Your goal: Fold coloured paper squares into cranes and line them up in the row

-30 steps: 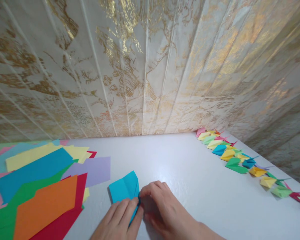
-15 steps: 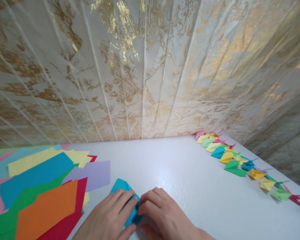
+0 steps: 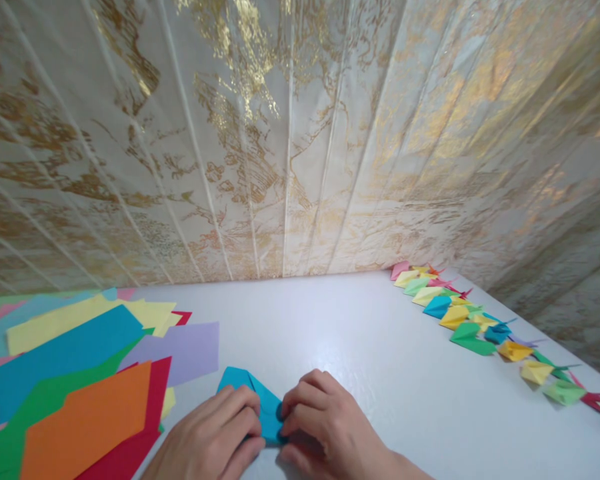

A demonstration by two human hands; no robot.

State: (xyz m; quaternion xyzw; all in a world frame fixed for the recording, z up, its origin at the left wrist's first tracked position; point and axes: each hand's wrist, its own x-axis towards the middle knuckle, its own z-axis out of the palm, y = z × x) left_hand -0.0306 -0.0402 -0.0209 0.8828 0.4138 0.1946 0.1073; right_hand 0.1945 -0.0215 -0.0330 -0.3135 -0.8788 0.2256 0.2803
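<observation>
A folded piece of blue origami paper [image 3: 269,410] lies on the white table at the bottom middle, with a crease line near its top corner. My left hand [image 3: 220,427] covers its left side, fingers curled and pressed on the paper. At its right edge my right hand [image 3: 325,423] grips the paper between bent fingers and thumb. The paper's left and lower parts are partly hidden by the fingers.
Loose coloured sheets overlap at the left, among them an orange sheet [image 3: 87,423], a blue sheet [image 3: 63,357] and a purple sheet [image 3: 190,350]. Several folded paper figures [image 3: 473,339] line the right edge of the white table [image 3: 300,320]. A gold-patterned curtain [image 3: 285,147] hangs behind.
My left hand's fingers have drawn back and curled, so more of the blue paper shows between the hands. The right hand has shifted only slightly, still at the right edge.
</observation>
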